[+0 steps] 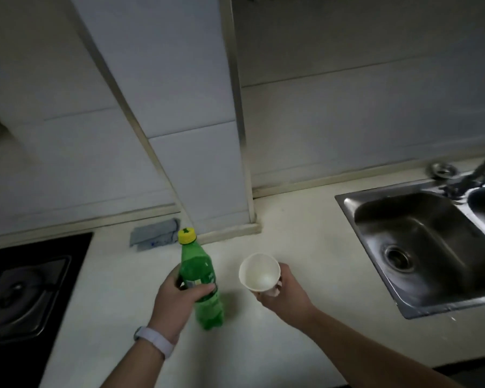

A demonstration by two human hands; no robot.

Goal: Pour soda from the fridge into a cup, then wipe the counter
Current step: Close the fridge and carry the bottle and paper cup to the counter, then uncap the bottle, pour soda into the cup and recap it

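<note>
Glossy green plastic bottle (pixel 205 281) (yellow ribbed cap), matt white paper cup (pixel 259 273), brushed steel sink (pixel 420 242), smooth pale counter (pixel 291 219), grey cloth (pixel 154 233).

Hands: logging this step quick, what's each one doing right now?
Left hand: closed around the green bottle, cap on.
Right hand: holding the white cup, tilted, looks empty.

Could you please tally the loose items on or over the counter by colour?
Green: 1, the green plastic soda bottle with yellow cap, in the left hand.
White: 1, the white paper cup, in the right hand.
Grey: 1, the folded grey cloth by the wall.
Total: 3
</note>
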